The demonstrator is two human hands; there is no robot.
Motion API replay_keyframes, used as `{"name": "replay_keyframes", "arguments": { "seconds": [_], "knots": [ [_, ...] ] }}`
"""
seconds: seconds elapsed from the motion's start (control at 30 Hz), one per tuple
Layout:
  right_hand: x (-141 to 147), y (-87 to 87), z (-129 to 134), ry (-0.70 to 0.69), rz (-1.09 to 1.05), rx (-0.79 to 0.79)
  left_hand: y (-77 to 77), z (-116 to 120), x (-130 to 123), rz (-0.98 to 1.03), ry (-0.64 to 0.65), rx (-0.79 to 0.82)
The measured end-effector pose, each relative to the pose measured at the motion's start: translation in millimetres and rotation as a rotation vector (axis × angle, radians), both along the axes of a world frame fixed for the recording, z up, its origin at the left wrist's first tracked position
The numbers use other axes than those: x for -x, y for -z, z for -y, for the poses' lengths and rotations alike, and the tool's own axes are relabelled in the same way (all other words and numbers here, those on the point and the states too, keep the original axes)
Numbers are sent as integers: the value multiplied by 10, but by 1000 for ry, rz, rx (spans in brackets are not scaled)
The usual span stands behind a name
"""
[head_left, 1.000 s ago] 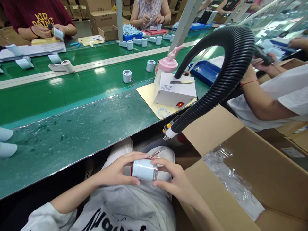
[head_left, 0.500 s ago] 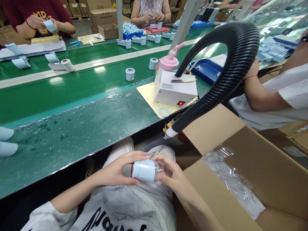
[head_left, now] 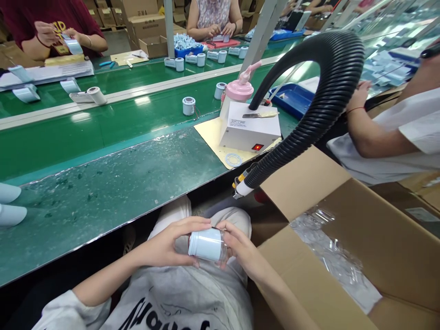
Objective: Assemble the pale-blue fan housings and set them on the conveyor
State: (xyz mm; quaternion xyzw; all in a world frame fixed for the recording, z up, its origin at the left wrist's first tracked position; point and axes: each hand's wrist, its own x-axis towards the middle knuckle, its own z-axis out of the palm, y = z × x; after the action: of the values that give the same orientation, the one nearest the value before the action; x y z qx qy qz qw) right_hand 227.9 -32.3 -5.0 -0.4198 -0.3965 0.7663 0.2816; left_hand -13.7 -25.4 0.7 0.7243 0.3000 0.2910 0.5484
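Observation:
Above my lap, a light blue cylinder (head_left: pixel 205 244) with a clear rim at its right end lies on its side between both hands. My left hand (head_left: pixel 178 241) grips its left end, fingers over the top and thumb below. Around the clear right end are the fingers of my right hand (head_left: pixel 237 245), some of them hidden behind it. A similar small cylinder with wires (head_left: pixel 189 106) stands on the green belt (head_left: pixel 130 123), and another (head_left: pixel 220 90) is close to the pink-topped bottle (head_left: pixel 239 89).
A white box device (head_left: pixel 250 128) with a thick black hose (head_left: pixel 330 91) stands on the bench at right. Below it, an open carton (head_left: pixel 388 238) holds clear plastic parts (head_left: pixel 333 247). Light blue tubes (head_left: pixel 13 214) lie at far left. Co-workers sit across and at right.
My right hand's fingers have shifted around the clear end of the cylinder. The wired cylinder on the belt has moved slightly right, and those on the far belt slightly left.

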Motion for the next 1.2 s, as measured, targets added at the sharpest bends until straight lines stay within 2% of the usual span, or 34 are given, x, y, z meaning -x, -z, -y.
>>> {"name": "replay_keyframes", "arguments": {
  "seconds": [0.27,0.57,0.67,0.73,0.8,0.87,0.93,0.97,1.03,1.07,1.13,1.2],
  "knots": [
    [72,80,42,10,-41,136,14,22,-14,33,5,5],
    [67,165,59,-159,-206,480,4,31,-27,26,15,-44],
    [64,166,78,-213,-216,501,-57,44,-40,-11,8,-20],
    [56,150,98,-234,-174,420,-110,61,-46,-35,-21,41],
    [33,130,116,-184,-57,230,-159,80,-48,-58,-69,143],
    [-6,117,129,-29,163,-99,-189,99,-51,-68,-119,246],
    [-55,117,137,134,382,-512,-191,114,-59,-55,-152,311],
    [-78,120,140,168,441,-717,-183,120,-65,-39,-164,334],
    [-113,128,145,124,416,-1046,-154,124,-74,-2,-173,385],
    [-124,129,147,75,364,-1145,-138,122,-76,14,-170,408],
    [-131,120,151,5,273,-1168,-113,107,-66,26,-151,427],
    [-122,102,152,13,189,-980,-99,83,-43,17,-115,396]
  ]
}}
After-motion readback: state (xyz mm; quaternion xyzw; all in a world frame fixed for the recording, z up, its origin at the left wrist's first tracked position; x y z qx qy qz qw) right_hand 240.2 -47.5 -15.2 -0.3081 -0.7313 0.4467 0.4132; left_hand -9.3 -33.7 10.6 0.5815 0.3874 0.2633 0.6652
